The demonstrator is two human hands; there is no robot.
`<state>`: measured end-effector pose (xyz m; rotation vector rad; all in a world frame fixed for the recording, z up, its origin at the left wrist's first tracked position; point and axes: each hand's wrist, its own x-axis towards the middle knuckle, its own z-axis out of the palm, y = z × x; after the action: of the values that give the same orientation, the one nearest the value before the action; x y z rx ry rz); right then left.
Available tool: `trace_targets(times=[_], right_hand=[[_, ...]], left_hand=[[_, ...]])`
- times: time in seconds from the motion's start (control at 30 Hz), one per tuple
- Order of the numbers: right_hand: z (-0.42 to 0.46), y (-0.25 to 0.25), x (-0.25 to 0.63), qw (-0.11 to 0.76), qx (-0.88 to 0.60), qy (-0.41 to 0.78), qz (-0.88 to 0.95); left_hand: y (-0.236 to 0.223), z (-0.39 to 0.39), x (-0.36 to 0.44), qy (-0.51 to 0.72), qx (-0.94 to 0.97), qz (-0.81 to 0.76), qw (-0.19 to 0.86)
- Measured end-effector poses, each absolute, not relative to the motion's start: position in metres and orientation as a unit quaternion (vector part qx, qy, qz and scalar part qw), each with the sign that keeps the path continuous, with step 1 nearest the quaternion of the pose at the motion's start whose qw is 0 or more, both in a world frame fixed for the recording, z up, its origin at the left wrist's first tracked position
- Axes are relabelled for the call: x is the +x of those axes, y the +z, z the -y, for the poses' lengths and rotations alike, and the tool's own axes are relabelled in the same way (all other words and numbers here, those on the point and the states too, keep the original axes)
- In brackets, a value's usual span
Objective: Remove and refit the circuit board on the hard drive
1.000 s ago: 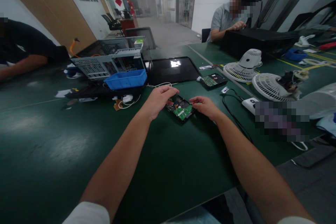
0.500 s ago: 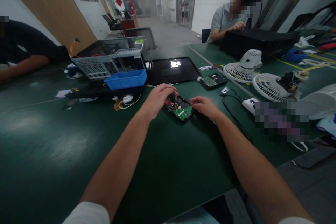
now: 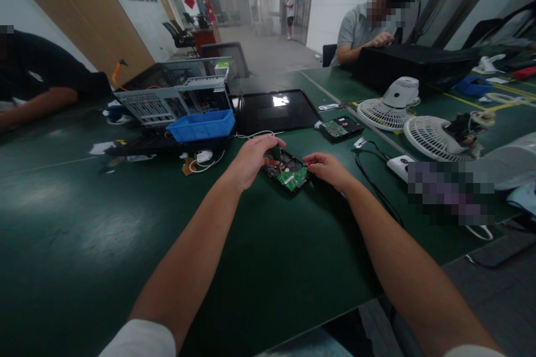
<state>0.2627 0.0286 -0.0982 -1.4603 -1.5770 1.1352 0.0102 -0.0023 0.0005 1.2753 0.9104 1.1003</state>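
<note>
A black hard drive (image 3: 290,174) with a green circuit board facing up lies on the dark green table (image 3: 125,223). My left hand (image 3: 251,160) grips its left end, fingers curled over the edge. My right hand (image 3: 329,169) holds the right end, thumb and fingers pinched on its side. Both forearms reach out from the bottom of the view.
Behind the drive stand an open computer case (image 3: 176,97), a blue bin (image 3: 201,125), a black side panel (image 3: 274,111) and a second hard drive (image 3: 340,127). White fans (image 3: 393,103) and a black cable (image 3: 372,178) lie to the right. People sit at the far left and far right.
Both hands stay on the hard drive, almost unmoved. A person has walked into view far down the corridor.
</note>
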Motion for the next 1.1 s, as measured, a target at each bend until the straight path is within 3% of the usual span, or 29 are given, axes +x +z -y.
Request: trace_targets(times=[0.73,1.1], right_hand=[[-0.0255,-0.0926,0.2600,0.355,-0.552,0.464,0.594],[-0.0251,-0.0917,0.2596,0.351,-0.557,0.463,0.594]], left_hand=[[-0.0001,0.0032,0.0119,0.488,0.503,-0.324,0.636],[-0.0024,0.0047,0.0125,0.471,0.526,-0.344,0.619]])
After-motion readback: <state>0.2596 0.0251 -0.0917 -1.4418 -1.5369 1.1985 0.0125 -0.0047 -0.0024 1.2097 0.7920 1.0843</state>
